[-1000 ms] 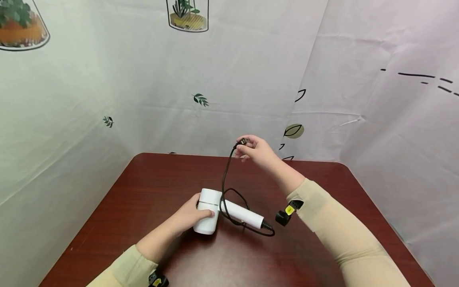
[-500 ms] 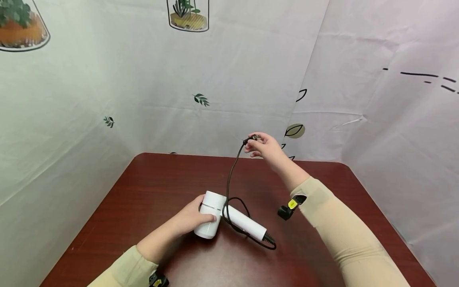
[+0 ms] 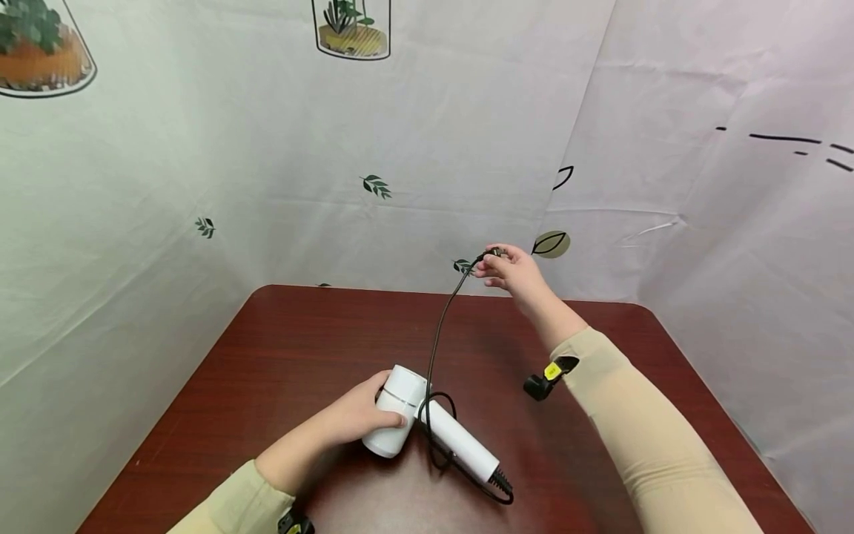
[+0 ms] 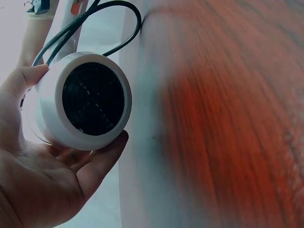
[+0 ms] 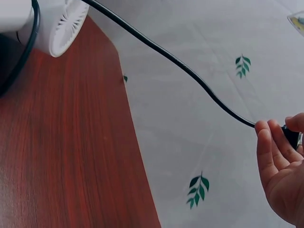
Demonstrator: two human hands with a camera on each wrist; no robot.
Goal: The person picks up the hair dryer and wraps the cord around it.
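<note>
Nearest, the left hand clasps the barrel of a white hair dryer, thumb on one side and fingers curled round the other. The dryer sits over the middle of the table; whether it touches the top, I cannot tell. A firm hold here looks right: it stops the body swinging when the cord pulls. The cord leaves the handle's end, doubles back along the handle and loops near the barrel, so that loop is best eased free, not tugged. Farther off, the right hand pinches the plug between thumb and forefinger, other fingers apart. Gripping the plug's body spares the wire; a slow, smooth draw should avoid kinks. Behind hangs a leaf-printed cloth.
</note>
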